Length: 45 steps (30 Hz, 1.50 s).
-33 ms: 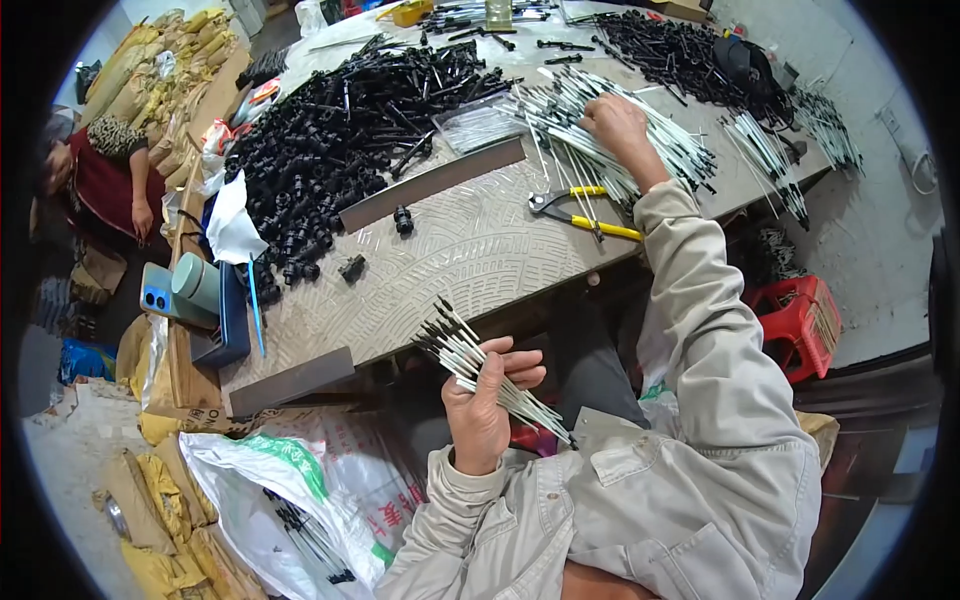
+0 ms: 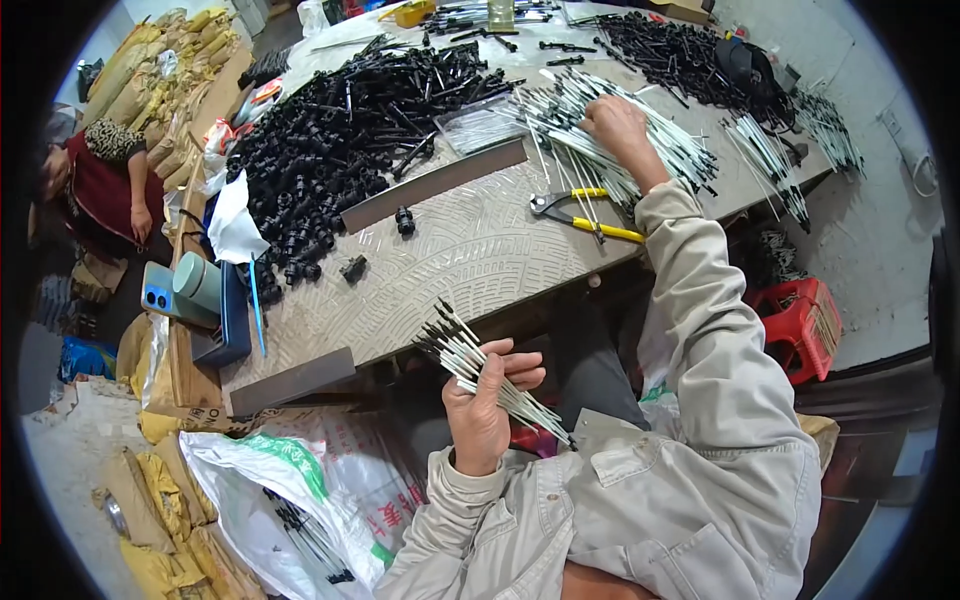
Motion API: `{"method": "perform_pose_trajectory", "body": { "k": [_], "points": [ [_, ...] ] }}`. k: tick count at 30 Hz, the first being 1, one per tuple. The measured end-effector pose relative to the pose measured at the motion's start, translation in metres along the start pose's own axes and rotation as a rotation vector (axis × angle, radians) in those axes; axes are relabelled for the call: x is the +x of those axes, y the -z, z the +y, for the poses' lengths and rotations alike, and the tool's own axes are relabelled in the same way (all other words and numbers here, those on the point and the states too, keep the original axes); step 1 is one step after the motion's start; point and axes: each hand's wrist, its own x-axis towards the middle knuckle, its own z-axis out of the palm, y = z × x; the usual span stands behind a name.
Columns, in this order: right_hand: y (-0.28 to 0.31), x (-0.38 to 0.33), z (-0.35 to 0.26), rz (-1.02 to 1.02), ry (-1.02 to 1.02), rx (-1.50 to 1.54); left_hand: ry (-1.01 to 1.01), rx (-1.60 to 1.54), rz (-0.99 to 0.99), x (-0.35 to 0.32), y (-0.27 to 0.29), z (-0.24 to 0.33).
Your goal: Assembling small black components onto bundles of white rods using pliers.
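My left hand [image 2: 480, 425] is closed round a bundle of thin white rods with black tips [image 2: 457, 348], held in front of my body near the table edge. Its fingertips stick out past the rods. Over the table, my right hand [image 2: 617, 128] reaches into a loose pile of similar white rods [image 2: 672, 145]. Its fingers are bent together, and what they grip is hidden. Close to that forearm lie yellow-handled pincers [image 2: 608, 230], with a few rods across them.
Black plastic fittings [image 2: 290, 170] are heaped on the table's left, behind a metal strip [image 2: 435, 186]. A phone [image 2: 158, 296] and lidded cup [image 2: 195, 278] stand at its left edge. A white sack [image 2: 240, 480] holds rods below. A red stool [image 2: 805, 325] stands right; another person [image 2: 115, 195] is left.
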Motion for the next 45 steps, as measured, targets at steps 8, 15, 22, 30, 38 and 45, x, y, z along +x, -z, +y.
{"method": "perform_pose_trajectory", "body": {
  "k": [8,15,22,30,38,45],
  "points": [
    [0.03,-0.003,0.011,0.264,-0.309,0.539,-0.061,0.142,0.042,0.004,-0.007,-0.015],
    [0.124,-0.07,0.008,0.967,-0.155,0.795,0.041,0.172,0.011,0.006,-0.019,-0.03],
    [0.153,-0.219,-0.047,0.92,-0.013,1.331,-0.097,0.119,0.05,0.032,-0.017,-0.016],
    [0.095,-0.26,-0.11,0.237,0.082,1.225,-0.253,0.063,0.172,0.02,-0.036,-0.016],
    [0.087,-0.258,-0.107,-0.131,0.158,1.368,-0.287,0.002,0.072,0.001,-0.025,-0.012],
    [0.127,-0.235,-0.081,0.219,0.205,1.522,-0.084,0.034,-0.072,-0.012,-0.042,-0.001]
  ]
}}
